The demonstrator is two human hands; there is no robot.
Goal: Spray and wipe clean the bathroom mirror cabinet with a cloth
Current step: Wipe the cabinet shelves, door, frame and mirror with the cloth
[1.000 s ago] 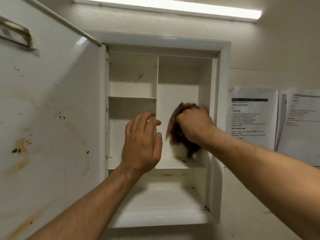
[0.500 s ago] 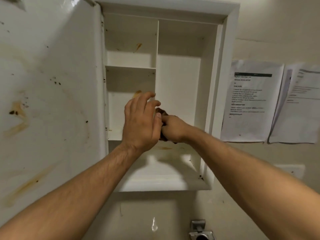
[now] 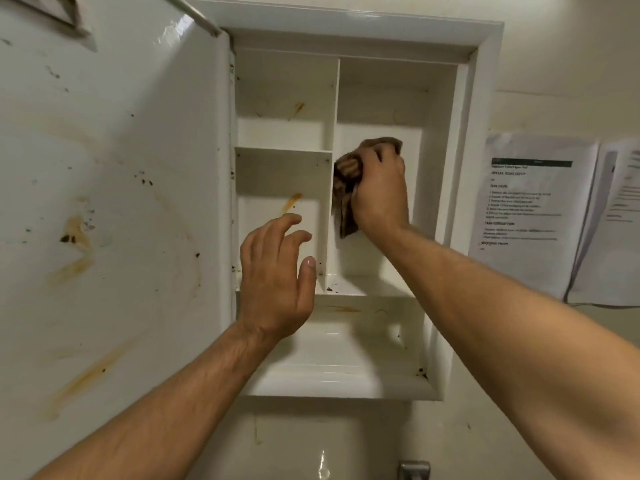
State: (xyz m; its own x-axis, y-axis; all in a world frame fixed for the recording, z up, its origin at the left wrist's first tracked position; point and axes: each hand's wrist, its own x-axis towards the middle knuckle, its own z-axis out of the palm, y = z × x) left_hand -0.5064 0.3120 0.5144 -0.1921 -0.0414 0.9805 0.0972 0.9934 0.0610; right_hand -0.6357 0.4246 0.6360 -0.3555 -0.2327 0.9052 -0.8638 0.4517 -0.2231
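Brown cloth [image 3: 346, 209] gripped by right hand [image 3: 381, 192], long axis vertical, tail hanging down; left hand [image 3: 273, 282] loose, empty.

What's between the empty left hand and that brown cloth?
The white upright divider stands between the left hand and the cloth, seen in the head view.
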